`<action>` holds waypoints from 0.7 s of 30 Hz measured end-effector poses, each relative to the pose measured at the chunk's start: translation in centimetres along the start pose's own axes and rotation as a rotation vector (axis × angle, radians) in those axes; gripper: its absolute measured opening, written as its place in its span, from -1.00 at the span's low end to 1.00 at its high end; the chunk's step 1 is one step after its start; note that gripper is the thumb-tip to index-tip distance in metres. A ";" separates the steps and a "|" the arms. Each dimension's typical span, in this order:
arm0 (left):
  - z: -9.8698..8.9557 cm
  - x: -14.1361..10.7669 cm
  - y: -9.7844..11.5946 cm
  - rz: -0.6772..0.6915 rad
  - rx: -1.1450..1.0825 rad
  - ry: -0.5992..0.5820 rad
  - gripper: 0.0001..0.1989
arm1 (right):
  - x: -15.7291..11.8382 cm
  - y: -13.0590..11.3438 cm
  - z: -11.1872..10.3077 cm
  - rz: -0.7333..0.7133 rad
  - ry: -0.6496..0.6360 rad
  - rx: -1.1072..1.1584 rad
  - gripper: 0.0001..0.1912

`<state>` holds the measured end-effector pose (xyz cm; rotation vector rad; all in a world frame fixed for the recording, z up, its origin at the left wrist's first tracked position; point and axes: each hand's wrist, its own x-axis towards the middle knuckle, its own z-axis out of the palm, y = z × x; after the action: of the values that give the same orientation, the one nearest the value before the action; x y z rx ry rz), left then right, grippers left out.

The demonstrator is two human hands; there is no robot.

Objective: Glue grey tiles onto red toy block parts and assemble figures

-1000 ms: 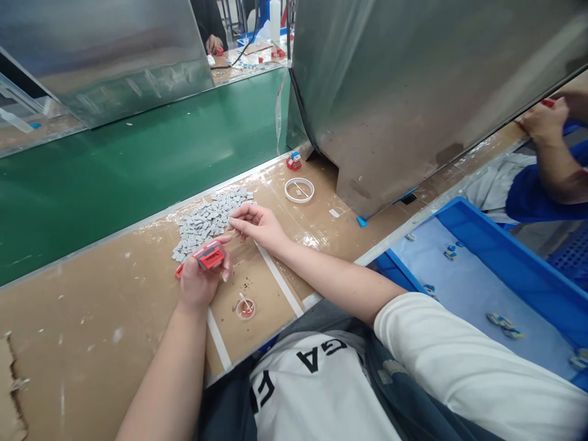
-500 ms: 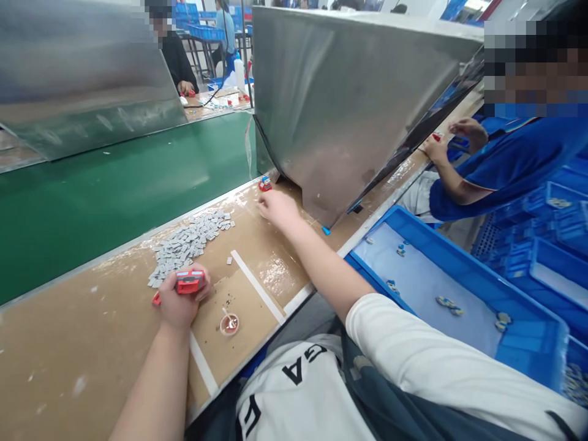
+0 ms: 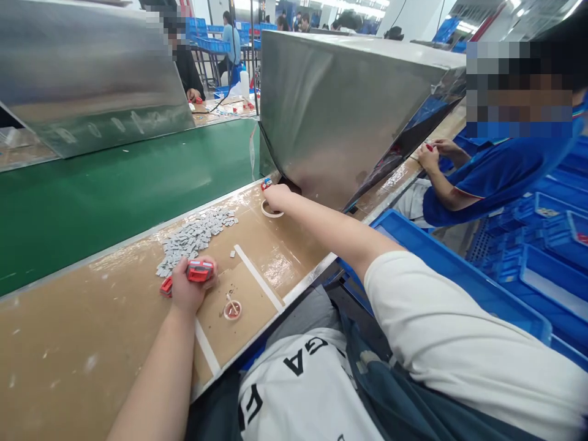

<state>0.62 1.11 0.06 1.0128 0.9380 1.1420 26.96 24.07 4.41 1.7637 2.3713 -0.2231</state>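
My left hand (image 3: 189,289) is closed round a red toy piece (image 3: 201,271) with a grey part. Another red piece (image 3: 166,286) shows at the outer side of that hand. My right hand (image 3: 278,196) reaches to the far edge of the table, its fingers closed at a small red and blue toy (image 3: 266,183); the fingertips are mostly hidden. Just below this hand, partly covered by it, lies a pale ring (image 3: 272,214). Many small grey pieces (image 3: 190,237) lie heaped between the hands, with one loose grey piece (image 3: 233,253) nearer me.
A small cup (image 3: 232,310) with a stick in it stands near the front edge, beside white tape strips (image 3: 258,278). Beyond the table runs a green surface (image 3: 138,190). A large metal hood (image 3: 349,110) overhangs the right. Blue bins (image 3: 459,275) and a seated person are at right.
The view has tilted upward a little. My right hand has moved slightly up and away, and the pale ring now shows below it. My left hand still holds the red piece.
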 end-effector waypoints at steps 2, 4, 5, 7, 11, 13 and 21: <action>0.2 0.0 0.1 -0.011 -0.003 0.004 -0.30 | 0.2 -0.1 -0.4 0.004 0.006 0.041 -0.57; 0.4 0.0 0.1 -0.018 -0.002 0.013 -0.30 | 0.0 0.4 -0.9 0.006 0.033 0.103 -0.62; 0.4 0.0 0.1 -0.018 0.000 0.017 -0.30 | -0.3 0.8 -1.1 0.000 0.059 0.142 -0.66; 0.6 0.0 0.1 -0.019 0.004 0.025 -0.28 | -1.5 1.3 -1.3 -0.029 0.126 0.216 -0.71; 0.8 0.2 -0.2 -0.057 0.004 0.043 -0.26 | -5.3 -0.2 0.8 -0.229 0.261 0.864 -0.58; 0.8 0.3 -0.4 -0.087 0.007 0.034 -0.26 | -7.6 -2.5 2.8 -0.391 0.207 1.411 -0.48; 0.6 0.3 -0.6 -0.133 0.020 0.046 -0.30 | -12.4 -10.9 7.7 -0.519 -0.028 1.982 -0.50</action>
<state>1.41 1.29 -0.36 0.9297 1.0400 1.0500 20.43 7.63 -0.05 0.9503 2.1879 -3.3058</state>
